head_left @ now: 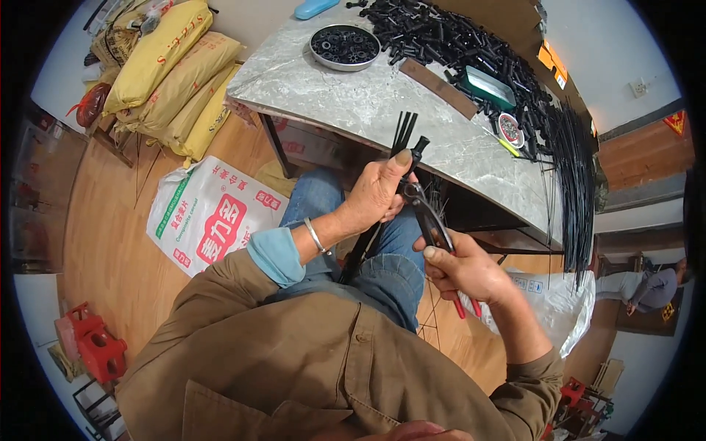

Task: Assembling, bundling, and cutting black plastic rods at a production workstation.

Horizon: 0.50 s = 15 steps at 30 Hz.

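My left hand (370, 192) is closed around several thin black rods (403, 129), which stick up past the thumb and run down between my knees. A short black tubular fitting (420, 145) also stands up from this grip, beside the rods. My right hand (471, 266) is wrapped round the handles of a pair of pliers (435, 223) with red grip ends. The pliers' head meets my left fingers just below the fitting. What lies between the jaws is hidden there.
Ahead is a grey marble-patterned table (294, 77). On it are a round metal dish (344, 66) of black rings, a heap of black tubular parts (441, 37), a green box (489, 88) and a brown strip (439, 87). Long black rods (577, 198) overhang its right edge. Yellow sacks (176, 81) are stacked left.
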Tool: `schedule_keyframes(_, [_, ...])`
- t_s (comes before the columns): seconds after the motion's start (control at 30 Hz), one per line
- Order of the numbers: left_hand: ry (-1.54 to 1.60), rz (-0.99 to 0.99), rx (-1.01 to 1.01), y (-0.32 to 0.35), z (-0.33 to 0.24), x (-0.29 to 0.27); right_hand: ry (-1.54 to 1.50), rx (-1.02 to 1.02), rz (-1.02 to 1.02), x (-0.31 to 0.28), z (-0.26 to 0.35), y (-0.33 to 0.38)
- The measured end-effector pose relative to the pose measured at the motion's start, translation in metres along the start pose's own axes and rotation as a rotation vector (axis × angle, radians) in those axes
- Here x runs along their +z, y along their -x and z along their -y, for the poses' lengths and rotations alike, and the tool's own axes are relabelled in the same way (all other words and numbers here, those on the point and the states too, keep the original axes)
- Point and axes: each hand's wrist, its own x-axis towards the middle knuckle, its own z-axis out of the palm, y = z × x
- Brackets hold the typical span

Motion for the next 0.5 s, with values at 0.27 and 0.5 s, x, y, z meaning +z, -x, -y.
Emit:
schedule_keyframes(0.27, [-0.313, -0.493, 0.309, -0.050, 0.026, -0.025, 1.141, -0.438, -0.804, -0.058, 0.016, -0.089])
schedule_keyframes(0.5, [-0.289, -0.175, 0.491, -0.032, -0.090, 0.003, 1.198, -0.468, -1.094, -0.110, 0.026, -0.140])
